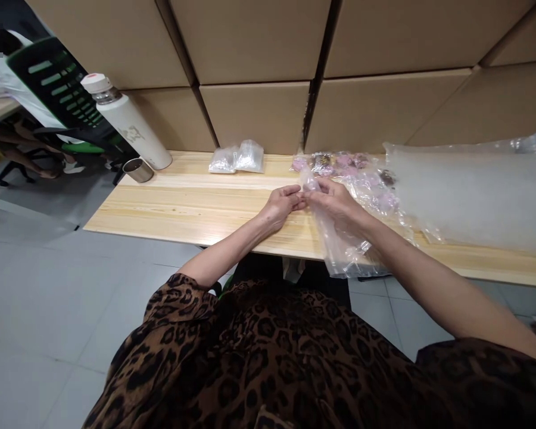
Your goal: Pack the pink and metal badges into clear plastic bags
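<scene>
A clear plastic bag (pixel 335 241) hangs from my right hand (pixel 336 199), whose fingers are closed on its upper part. The bag's lower end drapes over the front edge of the wooden table (pixel 183 205). My left hand (pixel 280 208) meets the right one at the bag's left side. Its fingers are curled and pressed together, and whatever sits between them is too small to make out. Just behind and to the right of my hands lie small clear packets with pink and dark contents (pixel 343 162).
Large plastic sheets or bags (pixel 473 196) cover the table's right side. Two small clear packets (pixel 250 156) lie at the back. A white thermos (pixel 134 128) and a metal cup (pixel 138 170) stand at the left end. Cardboard boxes (pixel 254 113) form a wall behind. A person sits far left.
</scene>
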`<state>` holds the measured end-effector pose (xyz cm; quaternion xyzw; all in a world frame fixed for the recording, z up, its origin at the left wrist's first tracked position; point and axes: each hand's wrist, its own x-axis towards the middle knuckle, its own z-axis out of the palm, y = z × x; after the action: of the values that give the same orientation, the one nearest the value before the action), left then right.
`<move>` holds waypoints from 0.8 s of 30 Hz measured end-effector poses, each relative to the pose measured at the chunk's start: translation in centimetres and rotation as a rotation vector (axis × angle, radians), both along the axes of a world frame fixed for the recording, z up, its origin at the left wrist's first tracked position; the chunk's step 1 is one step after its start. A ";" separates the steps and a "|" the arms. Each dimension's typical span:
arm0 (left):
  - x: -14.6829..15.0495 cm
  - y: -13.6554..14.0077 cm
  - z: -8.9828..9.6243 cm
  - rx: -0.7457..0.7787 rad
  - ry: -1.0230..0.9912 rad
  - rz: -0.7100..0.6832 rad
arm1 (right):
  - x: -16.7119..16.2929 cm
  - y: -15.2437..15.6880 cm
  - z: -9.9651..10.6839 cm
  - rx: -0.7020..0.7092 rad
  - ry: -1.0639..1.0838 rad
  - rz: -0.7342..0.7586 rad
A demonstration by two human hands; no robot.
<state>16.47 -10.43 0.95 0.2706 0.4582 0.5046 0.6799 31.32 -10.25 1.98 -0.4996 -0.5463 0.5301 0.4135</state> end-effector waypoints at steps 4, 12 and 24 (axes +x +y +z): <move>0.7 0.4 -0.2 0.053 0.051 -0.025 | 1.2 -0.3 -0.4 -0.177 0.282 -0.076; 2.3 0.7 0.4 0.028 -0.135 -0.153 | 3.4 -1.2 0.2 -0.243 0.386 -0.026; 3.7 0.4 0.8 -0.030 -0.199 0.027 | 4.6 -2.9 0.9 0.518 -0.652 0.067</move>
<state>20.19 -10.01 1.71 0.2027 0.3993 0.5314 0.7190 35.92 -13.19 2.85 -0.5028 -0.7799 0.2023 0.3132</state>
